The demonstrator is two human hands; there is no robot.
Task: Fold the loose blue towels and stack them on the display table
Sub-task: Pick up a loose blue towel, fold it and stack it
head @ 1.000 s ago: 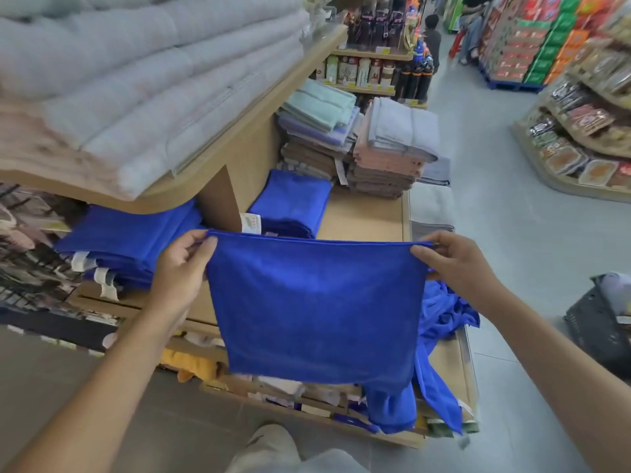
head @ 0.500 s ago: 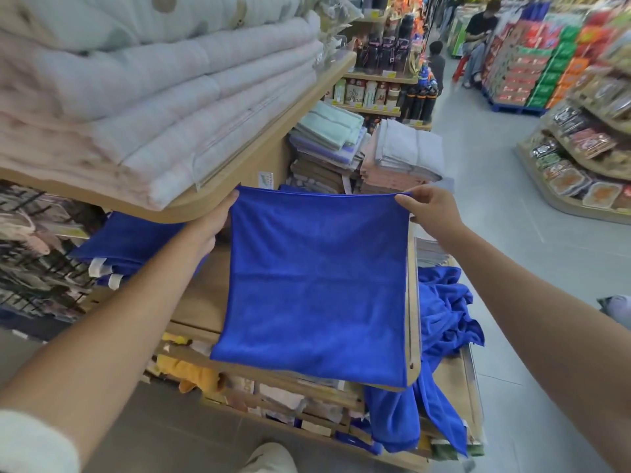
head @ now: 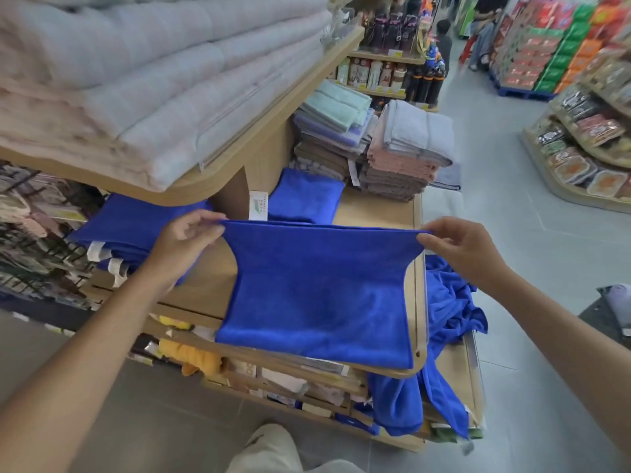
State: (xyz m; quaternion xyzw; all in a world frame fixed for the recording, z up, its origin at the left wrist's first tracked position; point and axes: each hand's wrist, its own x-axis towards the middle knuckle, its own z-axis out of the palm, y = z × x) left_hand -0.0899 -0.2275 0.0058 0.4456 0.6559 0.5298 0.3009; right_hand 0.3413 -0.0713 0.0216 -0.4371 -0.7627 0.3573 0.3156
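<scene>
Pinching the far left corner of the towel [head: 317,291] between thumb and fingertips of the left hand [head: 186,238]. Pinching the far right corner likewise with the right hand [head: 457,245], fingers curled. Holding that far edge lifted and stretched taut between both hands, above the table [head: 211,288]. Letting the near half lie flat on the wood, its near edge reaching the front rim. Facing a folded towel [head: 305,196] lying just beyond the raised edge, beside a white label [head: 258,205]. Reaching past a blue stack [head: 136,227] at the left, tucked under the shelf [head: 239,155]. Standing beside a loose blue heap [head: 447,302] at the right, spilling over a lower ledge [head: 454,370].
</scene>
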